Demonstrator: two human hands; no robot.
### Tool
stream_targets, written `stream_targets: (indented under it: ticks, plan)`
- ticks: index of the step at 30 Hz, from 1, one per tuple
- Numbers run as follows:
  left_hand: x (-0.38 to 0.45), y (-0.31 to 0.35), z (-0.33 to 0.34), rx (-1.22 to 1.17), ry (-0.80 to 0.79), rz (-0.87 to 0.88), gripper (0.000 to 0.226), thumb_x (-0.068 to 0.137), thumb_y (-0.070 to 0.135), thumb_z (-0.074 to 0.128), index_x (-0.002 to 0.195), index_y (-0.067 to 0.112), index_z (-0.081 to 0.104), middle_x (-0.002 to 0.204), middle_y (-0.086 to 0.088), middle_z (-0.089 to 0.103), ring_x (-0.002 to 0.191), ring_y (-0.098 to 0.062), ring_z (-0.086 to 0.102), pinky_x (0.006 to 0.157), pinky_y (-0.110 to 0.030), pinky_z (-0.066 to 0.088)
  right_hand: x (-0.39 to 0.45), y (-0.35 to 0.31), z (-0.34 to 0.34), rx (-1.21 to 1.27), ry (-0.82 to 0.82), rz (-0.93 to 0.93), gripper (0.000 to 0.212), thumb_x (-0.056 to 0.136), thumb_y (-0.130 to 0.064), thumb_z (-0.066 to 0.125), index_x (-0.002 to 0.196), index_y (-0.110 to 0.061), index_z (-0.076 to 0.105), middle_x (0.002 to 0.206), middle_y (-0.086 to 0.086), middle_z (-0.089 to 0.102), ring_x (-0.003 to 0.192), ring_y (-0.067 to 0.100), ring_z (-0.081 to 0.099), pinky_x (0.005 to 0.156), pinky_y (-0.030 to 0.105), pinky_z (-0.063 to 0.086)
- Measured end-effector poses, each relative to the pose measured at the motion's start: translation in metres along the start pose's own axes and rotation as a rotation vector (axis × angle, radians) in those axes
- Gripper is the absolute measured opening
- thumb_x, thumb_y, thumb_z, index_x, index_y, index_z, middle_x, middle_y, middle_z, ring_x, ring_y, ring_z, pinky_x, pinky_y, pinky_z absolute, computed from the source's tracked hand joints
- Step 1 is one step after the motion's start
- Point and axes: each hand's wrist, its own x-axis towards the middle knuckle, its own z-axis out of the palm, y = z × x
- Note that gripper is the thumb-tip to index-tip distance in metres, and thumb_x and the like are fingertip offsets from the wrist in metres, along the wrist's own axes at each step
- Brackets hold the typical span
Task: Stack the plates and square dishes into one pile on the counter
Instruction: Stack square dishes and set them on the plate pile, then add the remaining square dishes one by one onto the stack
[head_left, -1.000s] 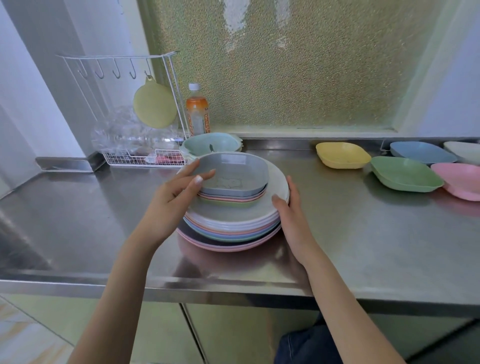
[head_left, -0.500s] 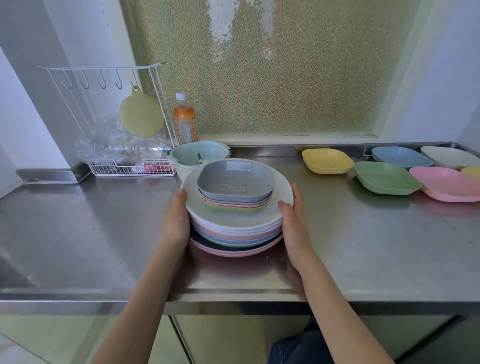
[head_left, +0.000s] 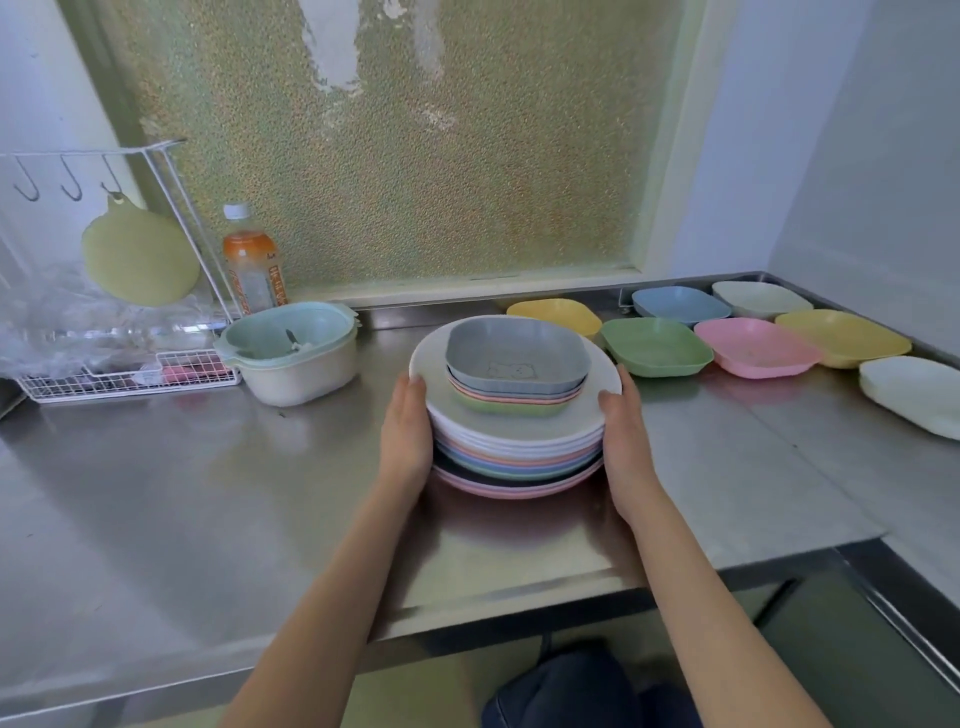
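A pile of round plates in white, pink, blue and dark tones stands on the steel counter. On top sit several nested square dishes, a grey one uppermost. My left hand presses flat against the pile's left side. My right hand presses flat against its right side. Loose square dishes lie to the right: yellow, green, pink, blue, white, another yellow and a white one.
A teal-and-cream bowl with a utensil in it stands left of the pile. Behind it are an orange drink bottle and a white wire rack with hooks and a hanging green disc. Walls close off the back and the right.
My left hand came off the grey dish and went down to the pile's left side. With both hands on it, the pile has moved right, away from the teal bowl and toward the loose dishes.
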Motion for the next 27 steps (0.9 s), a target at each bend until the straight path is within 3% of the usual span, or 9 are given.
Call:
stream_targets:
  ticks: [3,6,9,13,16,19,21,24,27]
  plan:
    - [0.000,0.001,0.023,-0.005,-0.030,0.047,0.024,0.099,0.037,0.033,0.109,0.039,0.055,0.105,0.024,0.056,0.107,-0.006,0.049,0.092,-0.022,0.030,0.006,-0.002,-0.019,0.012,0.053,-0.002,0.060,0.079,-0.035,0.039,0.139,-0.032,0.038,0.134,-0.007,0.052,0.121,0.013,0.050,0.100,0.037,0.041]
    - [-0.001,0.000,0.040,-0.012,-0.046,0.058,0.024,0.100,0.037,0.033,0.117,0.039,0.050,0.111,0.021,0.051,0.109,-0.002,0.046,0.092,-0.020,0.027,0.010,-0.003,-0.033,0.015,0.077,-0.008,0.058,0.079,-0.035,0.039,0.137,-0.034,0.040,0.130,-0.009,0.055,0.117,0.011,0.052,0.099,0.036,0.042]
    - [-0.001,0.000,0.056,-0.009,-0.052,0.060,0.022,0.099,0.039,0.034,0.112,0.041,0.051,0.105,0.026,0.054,0.102,0.000,0.050,0.088,-0.018,0.030,0.015,-0.003,-0.046,0.019,0.089,-0.013,0.056,0.083,-0.033,0.039,0.139,-0.033,0.039,0.132,-0.008,0.054,0.119,0.012,0.051,0.099,0.035,0.042]
    - [-0.001,0.000,0.069,0.011,-0.151,0.111,0.024,0.100,0.037,0.033,0.115,0.036,0.053,0.105,0.029,0.057,0.096,0.020,0.050,0.082,-0.003,0.035,0.022,-0.005,-0.064,0.024,0.103,-0.031,0.047,0.091,-0.023,0.037,0.138,-0.031,0.041,0.133,-0.006,0.054,0.119,0.012,0.051,0.101,0.038,0.042]
    - [0.005,0.003,0.063,0.069,-0.223,0.068,0.029,0.099,0.036,0.034,0.116,0.027,0.056,0.116,0.008,0.061,0.108,-0.004,0.055,0.095,-0.026,0.038,0.019,-0.008,-0.072,-0.027,0.115,-0.041,0.046,0.095,-0.025,0.038,0.140,-0.033,0.036,0.139,-0.009,0.048,0.125,0.012,0.046,0.104,0.038,0.039]
    - [0.018,0.019,0.053,0.166,-0.134,0.091,0.025,0.098,0.036,0.035,0.105,0.029,0.058,0.112,0.008,0.059,0.099,-0.004,0.054,0.084,-0.020,0.035,0.012,-0.020,-0.066,-0.108,0.160,-0.139,0.047,0.097,-0.036,0.040,0.143,-0.037,0.030,0.149,-0.016,0.034,0.132,0.004,0.034,0.106,0.027,0.029]
    - [0.025,0.035,0.055,0.226,-0.090,0.175,0.029,0.097,0.040,0.037,0.118,0.030,0.054,0.122,0.008,0.055,0.112,-0.009,0.050,0.091,-0.021,0.030,0.013,-0.035,-0.058,-0.152,0.163,-0.222,0.047,0.095,-0.041,0.041,0.141,-0.037,0.033,0.147,-0.017,0.035,0.131,0.000,0.032,0.104,0.023,0.025]
    - [0.036,0.049,0.073,0.364,-0.218,0.290,0.047,0.095,0.045,0.040,0.137,0.023,0.045,0.141,0.002,0.048,0.132,-0.015,0.039,0.099,-0.022,0.024,0.022,-0.054,-0.044,-0.311,0.120,-0.259,0.050,0.092,-0.034,0.047,0.141,-0.030,0.038,0.145,-0.012,0.040,0.125,-0.006,0.033,0.102,0.019,0.025]
    - [0.045,0.055,0.087,0.402,-0.351,0.271,0.051,0.088,0.045,0.044,0.132,0.022,0.052,0.134,0.001,0.055,0.126,-0.018,0.047,0.102,-0.029,0.034,0.024,-0.056,-0.038,-0.466,0.064,-0.195,0.057,0.085,-0.016,0.047,0.140,-0.027,0.039,0.136,0.000,0.051,0.123,0.016,0.046,0.101,0.031,0.038]
